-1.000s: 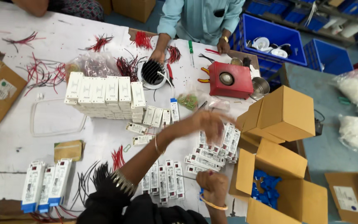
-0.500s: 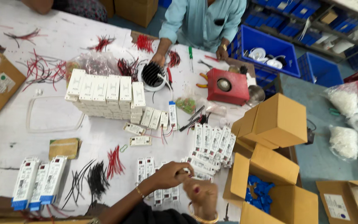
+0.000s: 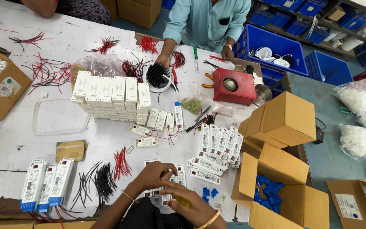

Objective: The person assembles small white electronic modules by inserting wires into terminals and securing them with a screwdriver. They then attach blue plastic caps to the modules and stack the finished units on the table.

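Two hands meet at the near edge of the white table [image 3: 30,127], and from my remote seat I read the scene downward in size. Cardboard boxes [image 3: 282,118] crowd the table's right edge, the lowest one open on a heap of blue clips [image 3: 265,193]. Across the far edge a co-worker in a teal shirt [image 3: 208,19] leans in, one hand by a round black heatsink [image 3: 157,76], beside a red box [image 3: 233,87] with a round lens on top. A block of stacked white cartons [image 3: 111,95] fills the table's middle. White drivers [image 3: 219,142] lie fanned near the right edge; three more [image 3: 47,184] sit at the near left corner. Bundles of black wires [image 3: 96,184] and red wires [image 3: 121,163] lie between them.

My left hand [image 3: 153,176] is curled, fingertips pinched on a small white driver [image 3: 169,175] just above the near edge. My right hand [image 3: 191,203] closes around a small yellow piece [image 3: 183,201], touching the left. I cannot tell what the yellow piece is. A few loose blue clips lie just beside the right hand.
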